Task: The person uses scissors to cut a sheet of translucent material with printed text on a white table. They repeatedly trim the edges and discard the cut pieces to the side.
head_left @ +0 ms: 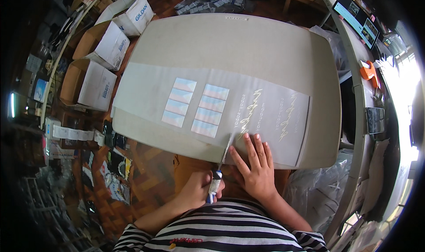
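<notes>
A long translucent film sheet [148, 88] lies across the pale table. It carries two columns of pale blue-and-pink rectangles [208, 108] and, to their right, mirrored gold script [252, 108] with small white lettering. My left hand [201, 190] is closed around the blue-and-white handle of a pair of scissors [215, 185] at the table's near edge. Their blades point away from me at the sheet's near edge, between the rectangles and the gold script. My right hand [256, 170] rests flat on the film just right of the blades, fingers spread, over part of the script.
The pale table [221, 39] has rounded corners. Open cardboard boxes [104, 44] stand along its left side. On the right, a narrow desk holds a screen [356, 19], an orange-handled tool [368, 73] and a dark device [375, 120]. Clear plastic [314, 185] lies below right.
</notes>
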### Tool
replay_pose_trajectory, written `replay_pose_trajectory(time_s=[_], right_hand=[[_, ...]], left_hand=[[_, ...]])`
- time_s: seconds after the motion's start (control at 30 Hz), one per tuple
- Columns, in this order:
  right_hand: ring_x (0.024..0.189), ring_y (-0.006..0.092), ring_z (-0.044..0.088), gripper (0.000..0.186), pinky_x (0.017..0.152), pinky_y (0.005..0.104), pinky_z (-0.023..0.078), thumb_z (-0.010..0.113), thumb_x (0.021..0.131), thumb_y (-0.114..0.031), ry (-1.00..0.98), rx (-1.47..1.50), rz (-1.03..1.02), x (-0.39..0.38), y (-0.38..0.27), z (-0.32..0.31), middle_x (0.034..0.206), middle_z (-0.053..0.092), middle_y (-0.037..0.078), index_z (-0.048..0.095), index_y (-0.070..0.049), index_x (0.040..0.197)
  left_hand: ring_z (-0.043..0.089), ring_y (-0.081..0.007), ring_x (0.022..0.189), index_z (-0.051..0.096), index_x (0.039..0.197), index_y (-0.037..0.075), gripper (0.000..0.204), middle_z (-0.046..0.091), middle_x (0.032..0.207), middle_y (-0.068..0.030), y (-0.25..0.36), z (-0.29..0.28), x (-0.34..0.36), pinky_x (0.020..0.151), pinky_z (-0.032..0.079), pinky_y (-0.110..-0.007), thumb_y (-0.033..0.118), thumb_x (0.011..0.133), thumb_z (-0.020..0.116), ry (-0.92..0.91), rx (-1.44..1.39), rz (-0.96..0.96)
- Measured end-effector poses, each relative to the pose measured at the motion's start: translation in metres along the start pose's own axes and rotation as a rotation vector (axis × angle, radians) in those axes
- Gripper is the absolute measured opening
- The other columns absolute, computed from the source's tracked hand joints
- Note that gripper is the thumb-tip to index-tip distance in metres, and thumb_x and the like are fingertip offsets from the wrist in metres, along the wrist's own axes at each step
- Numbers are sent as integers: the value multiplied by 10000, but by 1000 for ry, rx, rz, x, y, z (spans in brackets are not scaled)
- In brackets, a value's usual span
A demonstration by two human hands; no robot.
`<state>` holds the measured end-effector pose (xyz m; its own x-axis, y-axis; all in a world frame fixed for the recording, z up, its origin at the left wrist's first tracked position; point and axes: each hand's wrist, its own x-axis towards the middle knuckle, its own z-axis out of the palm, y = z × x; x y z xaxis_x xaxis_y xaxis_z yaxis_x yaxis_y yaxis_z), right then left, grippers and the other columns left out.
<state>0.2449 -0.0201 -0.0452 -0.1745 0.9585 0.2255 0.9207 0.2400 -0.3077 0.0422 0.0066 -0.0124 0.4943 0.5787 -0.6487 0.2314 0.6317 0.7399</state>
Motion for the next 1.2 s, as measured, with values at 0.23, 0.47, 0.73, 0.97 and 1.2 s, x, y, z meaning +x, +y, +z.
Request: replay_pose_trajectory(time_s=[0.23, 0.47, 0.73, 0.97, 1.2], right_hand=[[1417, 382, 374, 509, 1115, 511, 346, 601, 893, -290, -21, 17, 2, -2, 1, 0, 1531, 393, 182, 546, -250, 1397], [1404, 359, 400, 568, 1109, 489, 350, 674, 841, -399, 59, 35, 4, -2, 3, 3, 1515, 422, 166, 561, -252, 1377], [1411, 349, 394, 527, 1126, 486, 322, 686, 843, -378, 66, 69, 8, -2, 5, 4, 1522, 417, 156, 585, -248, 1343], [1406, 338, 406, 461, 1133, 473, 320, 663, 869, -327, 90, 87, 8, -1, 6, 4, 1520, 425, 144, 596, -232, 1315], [1392, 347, 417, 463, 1113, 488, 348, 667, 866, -302, 89, 98, 11, 1, 5, -2, 1503, 436, 156, 597, -217, 1316]], left_hand=[[607, -146, 557, 625, 867, -17, 251, 625, 684, -100, 19, 0, 21, 484, 486, -235, 231, 892, 654, -2, -99, 8], [600, -149, 523, 629, 865, -9, 248, 633, 677, -107, 38, 1, 29, 462, 467, -229, 239, 877, 643, 14, -74, -14], [588, -145, 459, 633, 866, 7, 258, 638, 647, -104, 63, 2, 46, 397, 398, -217, 261, 828, 656, 52, -46, -16], [569, -148, 466, 624, 848, 1, 245, 619, 637, -103, 74, -1, 71, 413, 438, -230, 243, 826, 649, 53, -58, 58], [569, -127, 493, 613, 816, 44, 209, 627, 653, -82, 104, -4, 97, 448, 436, -225, 246, 845, 659, 18, -118, 25]])
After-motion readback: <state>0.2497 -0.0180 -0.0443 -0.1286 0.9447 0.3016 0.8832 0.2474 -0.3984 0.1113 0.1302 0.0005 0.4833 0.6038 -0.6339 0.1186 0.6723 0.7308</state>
